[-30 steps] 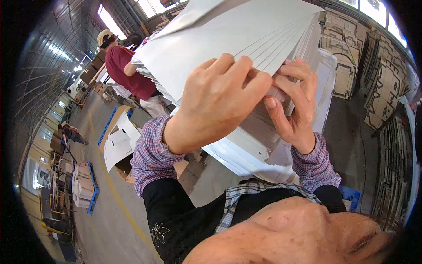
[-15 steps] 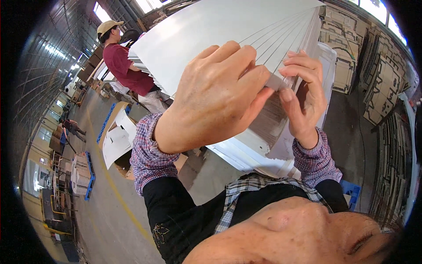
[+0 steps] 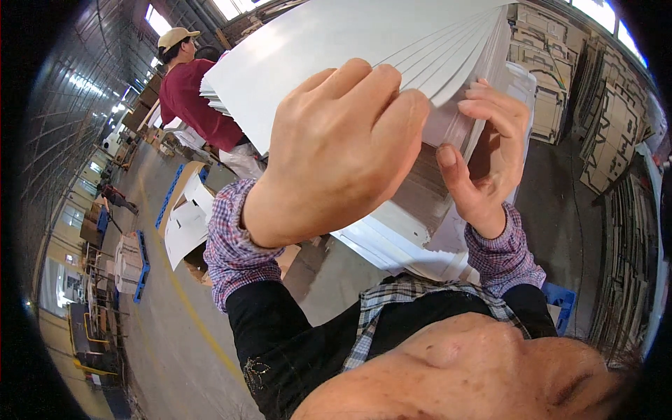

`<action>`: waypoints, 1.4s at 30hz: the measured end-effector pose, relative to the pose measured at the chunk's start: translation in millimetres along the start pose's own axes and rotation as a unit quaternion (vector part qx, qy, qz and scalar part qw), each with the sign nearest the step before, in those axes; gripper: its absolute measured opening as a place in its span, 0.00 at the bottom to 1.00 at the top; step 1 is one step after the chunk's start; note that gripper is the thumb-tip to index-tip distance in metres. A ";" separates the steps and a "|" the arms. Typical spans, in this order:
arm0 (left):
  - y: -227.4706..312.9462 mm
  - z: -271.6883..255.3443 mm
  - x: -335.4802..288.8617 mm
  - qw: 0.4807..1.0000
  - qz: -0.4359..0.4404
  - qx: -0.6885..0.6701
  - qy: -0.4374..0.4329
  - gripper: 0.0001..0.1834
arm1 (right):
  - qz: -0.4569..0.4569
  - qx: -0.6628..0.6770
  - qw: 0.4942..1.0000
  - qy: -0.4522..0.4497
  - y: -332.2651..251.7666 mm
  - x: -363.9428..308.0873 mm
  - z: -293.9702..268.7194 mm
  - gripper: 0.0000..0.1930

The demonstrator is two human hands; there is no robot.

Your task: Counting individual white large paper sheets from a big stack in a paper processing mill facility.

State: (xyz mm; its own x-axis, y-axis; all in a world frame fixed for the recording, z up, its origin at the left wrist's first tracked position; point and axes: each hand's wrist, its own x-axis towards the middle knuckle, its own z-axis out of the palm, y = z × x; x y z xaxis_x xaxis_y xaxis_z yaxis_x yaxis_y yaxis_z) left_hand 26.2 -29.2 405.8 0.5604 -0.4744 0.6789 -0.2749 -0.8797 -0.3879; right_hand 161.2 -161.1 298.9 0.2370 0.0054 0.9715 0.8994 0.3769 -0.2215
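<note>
A tall stack of large white card sheets [image 3: 315,42] fills the space ahead of me, its upper sheets fanned at the near right corner. My left hand [image 3: 336,154] is closed over the near edge of the top sheets and holds them bent up; its fingertips are hidden behind the knuckles. To its right, my right hand [image 3: 492,150] stays open, thumb and fingers spread beside the side of the stack. Between the two hands the lifted sheets show a gap above the lower ones.
On the left a person in a dark red shirt [image 3: 192,101] stands at another stack. Cut board [image 3: 189,217] lies on a blue pallet further down. Die-cut wooden boards [image 3: 605,133] lean on the right. A blue pallet [image 3: 558,301] shows at lower right.
My right hand has come away from the sheet corner, and its thumb and fingers have parted. The sheets held by my left hand are bent up higher, and the left hand has shifted slightly left.
</note>
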 end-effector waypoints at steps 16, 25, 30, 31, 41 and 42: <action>2.1 13.5 -0.8 0.999 0.017 0.034 0.023 0.10 | -0.081 -0.099 0.991 -0.048 4.1 -0.2 0.7 0.16; -1.8 -10.1 -3.1 0.995 -0.025 -0.071 -0.072 0.12 | 0.024 0.048 0.997 -0.054 6.6 -1.1 -5.0 0.13; 2.1 -9.2 -4.8 0.996 -0.026 -0.063 -0.058 0.14 | -0.005 -0.010 0.998 -0.054 5.3 -2.0 0.6 0.17; 2.5 -8.6 -4.2 0.996 -0.027 -0.062 -0.057 0.14 | -0.006 -0.010 0.998 -0.055 5.7 -2.5 0.1 0.17; 0.9 -5.8 0.8 0.996 -0.024 -0.057 -0.065 0.14 | -0.044 -0.034 0.998 -0.010 7.7 -4.7 3.3 0.20; 1.3 -5.8 0.1 0.996 -0.021 -0.051 -0.065 0.14 | -0.048 -0.034 0.998 -0.006 7.7 -5.1 3.8 0.21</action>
State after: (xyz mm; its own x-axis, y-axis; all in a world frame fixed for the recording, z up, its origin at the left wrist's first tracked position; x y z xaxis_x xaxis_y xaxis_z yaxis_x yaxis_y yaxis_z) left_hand 21.4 -30.6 409.0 0.6679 -0.4344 0.6043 -0.3224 -0.9007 -0.2911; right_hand 165.5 -154.6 292.6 0.1449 -0.0172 0.9893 0.9408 0.3121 -0.1324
